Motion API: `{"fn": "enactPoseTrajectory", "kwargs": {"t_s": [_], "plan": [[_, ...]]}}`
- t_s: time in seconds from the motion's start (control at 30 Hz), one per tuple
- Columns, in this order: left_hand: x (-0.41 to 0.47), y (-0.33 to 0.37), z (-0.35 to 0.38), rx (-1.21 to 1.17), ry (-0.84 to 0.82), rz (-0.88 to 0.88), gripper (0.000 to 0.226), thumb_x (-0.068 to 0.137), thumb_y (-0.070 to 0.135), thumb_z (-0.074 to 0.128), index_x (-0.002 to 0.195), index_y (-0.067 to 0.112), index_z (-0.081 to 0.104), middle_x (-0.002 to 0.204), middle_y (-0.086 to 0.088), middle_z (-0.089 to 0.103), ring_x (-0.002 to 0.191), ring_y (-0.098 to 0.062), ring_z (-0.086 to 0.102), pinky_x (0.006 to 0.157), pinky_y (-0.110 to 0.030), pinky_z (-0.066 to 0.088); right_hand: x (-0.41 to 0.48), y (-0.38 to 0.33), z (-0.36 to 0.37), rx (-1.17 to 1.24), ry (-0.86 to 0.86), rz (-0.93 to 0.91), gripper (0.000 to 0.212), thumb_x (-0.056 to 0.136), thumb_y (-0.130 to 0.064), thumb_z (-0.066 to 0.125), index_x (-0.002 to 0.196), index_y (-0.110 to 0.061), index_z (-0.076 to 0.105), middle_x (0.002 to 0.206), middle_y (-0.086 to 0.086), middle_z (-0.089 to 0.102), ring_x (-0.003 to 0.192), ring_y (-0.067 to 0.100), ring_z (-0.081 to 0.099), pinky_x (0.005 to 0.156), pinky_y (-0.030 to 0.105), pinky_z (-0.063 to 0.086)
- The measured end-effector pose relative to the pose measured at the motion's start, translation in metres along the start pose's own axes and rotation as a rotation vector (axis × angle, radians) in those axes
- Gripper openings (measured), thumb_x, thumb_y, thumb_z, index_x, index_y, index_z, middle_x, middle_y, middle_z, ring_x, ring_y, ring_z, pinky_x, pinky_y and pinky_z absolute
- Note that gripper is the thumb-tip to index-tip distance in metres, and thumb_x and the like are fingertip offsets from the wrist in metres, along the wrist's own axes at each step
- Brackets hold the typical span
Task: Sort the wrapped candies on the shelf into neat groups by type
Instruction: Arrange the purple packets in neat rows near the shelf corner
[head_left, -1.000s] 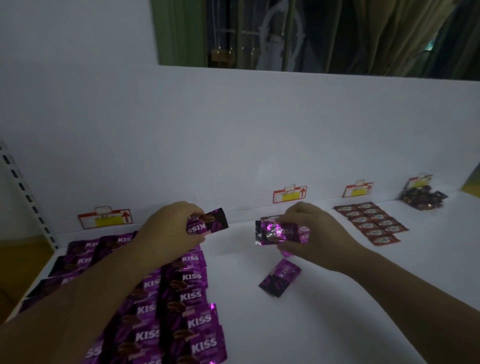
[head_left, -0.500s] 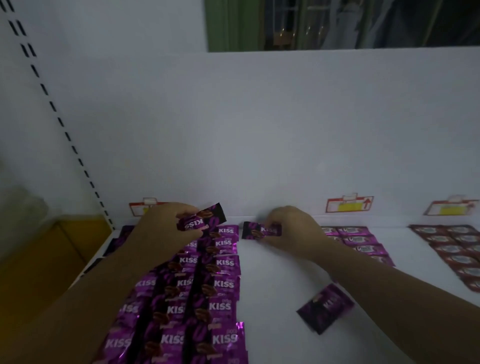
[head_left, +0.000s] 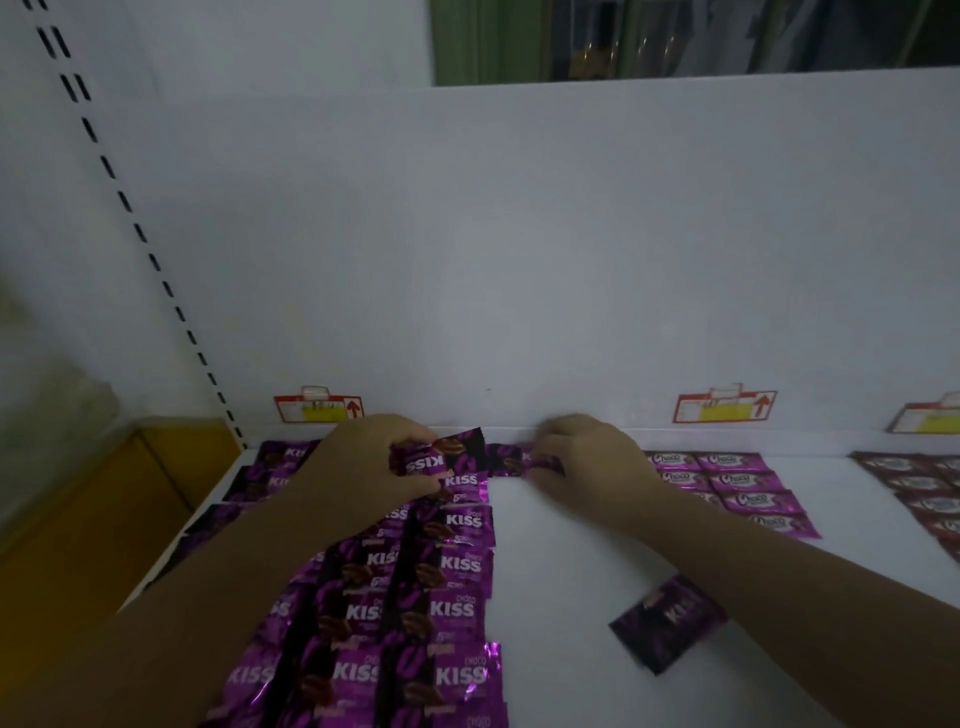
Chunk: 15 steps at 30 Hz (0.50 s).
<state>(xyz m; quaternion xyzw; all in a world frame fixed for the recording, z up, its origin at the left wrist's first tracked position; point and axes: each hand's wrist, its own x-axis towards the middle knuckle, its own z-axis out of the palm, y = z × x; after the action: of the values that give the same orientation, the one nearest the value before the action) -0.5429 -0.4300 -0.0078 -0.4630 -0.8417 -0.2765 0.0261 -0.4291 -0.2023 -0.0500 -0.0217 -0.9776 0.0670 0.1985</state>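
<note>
Purple Kiss candy packets (head_left: 410, 613) lie in several tidy columns on the white shelf (head_left: 561, 571). My left hand (head_left: 363, 462) holds one Kiss packet (head_left: 441, 457) just above the far end of those columns. My right hand (head_left: 587, 457) pinches another purple packet (head_left: 506, 460) down on the shelf at the back wall, right of the columns. A single loose Kiss packet (head_left: 667, 621) lies askew beside my right forearm.
A pink-purple Choco packet group (head_left: 737, 486) sits right of my right hand, and a dark red packet group (head_left: 930, 493) lies at the far right. Price tags (head_left: 724, 408) hang along the back wall. A slotted upright (head_left: 140, 234) bounds the shelf's left side.
My right hand has carried its purple packet left and back to the wall beside the Kiss columns and lowered it onto the shelf. My left hand still holds its packet. The view has shifted left.
</note>
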Motion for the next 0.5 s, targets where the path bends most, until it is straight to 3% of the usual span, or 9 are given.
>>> {"fn": "enactPoseTrajectory", "kwargs": {"t_s": [0.13, 0.23, 0.3, 0.37, 0.43, 0.5], "plan": [[0.005, 0.013, 0.007, -0.054, -0.049, 0.036, 0.042, 0.069, 0.040, 0.076, 0.108, 0.025, 0.067, 0.091, 0.020, 0.060, 0.082, 0.008, 0.054, 0.073, -0.008, 0.040, -0.007, -0.015, -0.025, 0.295, 0.176, -0.026, 0.016, 0.083, -0.029, 0.066, 0.093, -0.017, 0.064, 0.092, -0.004, 0.063, 0.082, 0.010, 0.057, 0.071, 0.024, 0.045], [0.008, 0.025, 0.018, -0.113, -0.020, 0.011, 0.047, 0.068, 0.038, 0.078, 0.111, 0.029, 0.063, 0.094, 0.020, 0.059, 0.084, 0.011, 0.054, 0.073, -0.006, 0.042, -0.012, -0.023, -0.033, 0.475, 0.102, 0.238, 0.022, 0.080, -0.042, 0.066, 0.093, -0.028, 0.054, 0.086, -0.015, 0.063, 0.071, -0.002, 0.059, 0.062, 0.021, 0.047], [0.011, 0.036, 0.024, -0.210, 0.020, -0.040, 0.052, 0.066, 0.031, 0.081, 0.113, 0.032, 0.060, 0.095, 0.022, 0.058, 0.084, 0.013, 0.055, 0.069, -0.002, 0.042, -0.012, -0.025, -0.033, 0.743, 0.000, 0.468, 0.024, 0.078, -0.032, 0.072, 0.091, -0.025, 0.053, 0.084, -0.008, 0.068, 0.072, 0.011, 0.066, 0.066, 0.031, 0.055], [0.013, 0.046, 0.030, -0.284, -0.004, -0.064, 0.051, 0.066, 0.026, 0.081, 0.112, 0.033, 0.060, 0.097, 0.020, 0.060, 0.085, 0.006, 0.059, 0.070, -0.008, 0.047, -0.011, -0.026, -0.034, 1.033, 0.012, 0.567, 0.019, 0.078, -0.006, 0.072, 0.084, -0.017, 0.057, 0.073, 0.003, 0.070, 0.067, 0.024, 0.068, 0.071, 0.044, 0.058], [0.016, 0.054, 0.031, -0.309, -0.080, -0.066, 0.036, 0.068, 0.026, 0.079, 0.097, 0.040, 0.062, 0.088, 0.015, 0.066, 0.078, 0.002, 0.063, 0.067, -0.011, 0.049, -0.011, -0.023, -0.038, 1.116, 0.057, 0.501, 0.025, 0.076, 0.007, 0.069, 0.074, -0.017, 0.063, 0.064, 0.002, 0.069, 0.063, 0.022, 0.068, 0.067, 0.041, 0.058], [0.020, 0.059, 0.028, -0.388, -0.153, -0.088, 0.017, 0.074, 0.026, 0.076, 0.085, 0.036, 0.068, 0.076, 0.011, 0.070, 0.068, 0.001, 0.064, 0.062, -0.010, 0.049, -0.013, -0.022, -0.042, 1.070, 0.038, 0.394, 0.030, 0.076, 0.008, 0.068, 0.072, -0.022, 0.068, 0.065, -0.004, 0.069, 0.063, 0.012, 0.067, 0.062, 0.026, 0.054]]}}
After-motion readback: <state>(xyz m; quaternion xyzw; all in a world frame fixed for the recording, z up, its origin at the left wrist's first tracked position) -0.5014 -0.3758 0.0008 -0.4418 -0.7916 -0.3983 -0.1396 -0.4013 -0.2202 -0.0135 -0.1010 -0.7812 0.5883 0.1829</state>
